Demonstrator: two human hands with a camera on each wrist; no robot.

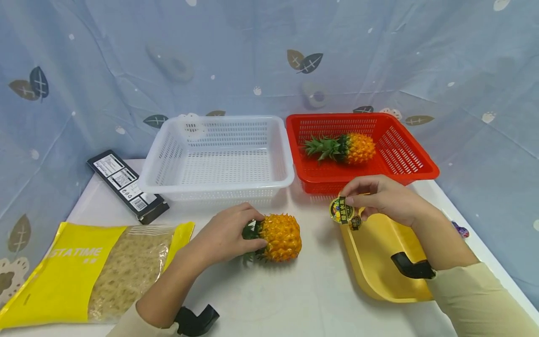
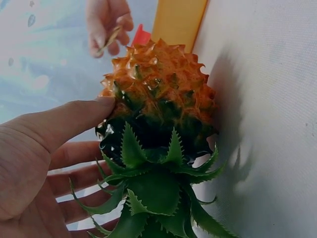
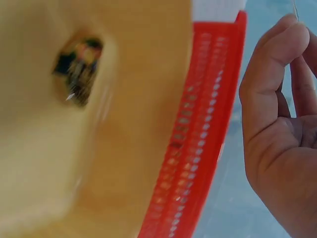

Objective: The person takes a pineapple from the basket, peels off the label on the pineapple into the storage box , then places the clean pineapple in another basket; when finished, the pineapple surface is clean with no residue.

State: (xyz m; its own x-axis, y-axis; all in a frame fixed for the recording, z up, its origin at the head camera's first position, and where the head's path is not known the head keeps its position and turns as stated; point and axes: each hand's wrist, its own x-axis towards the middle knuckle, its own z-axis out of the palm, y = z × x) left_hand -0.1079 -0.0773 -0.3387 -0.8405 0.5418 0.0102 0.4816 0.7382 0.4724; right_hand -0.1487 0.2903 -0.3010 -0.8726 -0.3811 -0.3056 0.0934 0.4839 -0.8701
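Observation:
A small orange toy-like pineapple (image 1: 281, 238) with a green leafy crown (image 2: 153, 196) lies on the white table. My left hand (image 1: 229, 234) holds it where the crown meets the body, thumb on the near side and fingers around the far side. Between thumb and fingertips, my right hand (image 1: 381, 199) pinches a round black-and-gold label (image 1: 342, 210) over the left rim of the yellow bin (image 1: 358, 262). Another dark printed label (image 3: 81, 69) shows inside that bin, blurred in the right wrist view.
At the back stand a white basket (image 1: 216, 189) and a red basket (image 1: 311, 179); a second pineapple (image 1: 359, 149) lies in the red one. On the left are a black box (image 1: 126, 185) and a yellow STATIME bag (image 1: 71, 276). A patterned blue curtain (image 1: 252, 56) hangs behind.

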